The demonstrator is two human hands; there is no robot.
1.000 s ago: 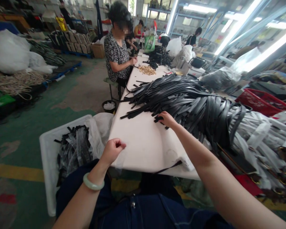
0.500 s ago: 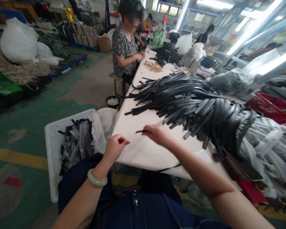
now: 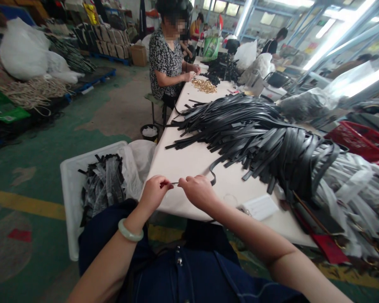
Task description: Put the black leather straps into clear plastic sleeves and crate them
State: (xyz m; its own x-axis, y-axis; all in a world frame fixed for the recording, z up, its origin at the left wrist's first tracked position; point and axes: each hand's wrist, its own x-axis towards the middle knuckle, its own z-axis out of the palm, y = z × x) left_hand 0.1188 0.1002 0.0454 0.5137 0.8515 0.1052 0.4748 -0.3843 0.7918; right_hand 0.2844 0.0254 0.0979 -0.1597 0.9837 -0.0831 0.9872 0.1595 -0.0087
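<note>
My right hand (image 3: 198,190) pinches a black strap (image 3: 212,172) close to its end. Behind that hand the strap curves back toward a big heap of black straps (image 3: 240,122) on the table. My left hand (image 3: 156,191) meets it from the left, thumb and fingertips closed at the strap's thin dark tip, which shows between the two hands. Whether a small piece also sits in the left fingers is too fine to make out. Both hands are over the near left corner of the white table (image 3: 180,162).
A white bin (image 3: 70,202) of wrapped black straps stands at my left. Plastic-wrapped straps (image 3: 353,198) and a red basket (image 3: 363,141) lie right. A white card (image 3: 261,208) rests near the table edge. Farther up, a co-worker (image 3: 167,63) sits by gold-coloured pieces (image 3: 204,86).
My right hand has moved left and slightly down with the strap, bringing its end to my left fingertips. The strap's curve and the white card are now in plainer view.
</note>
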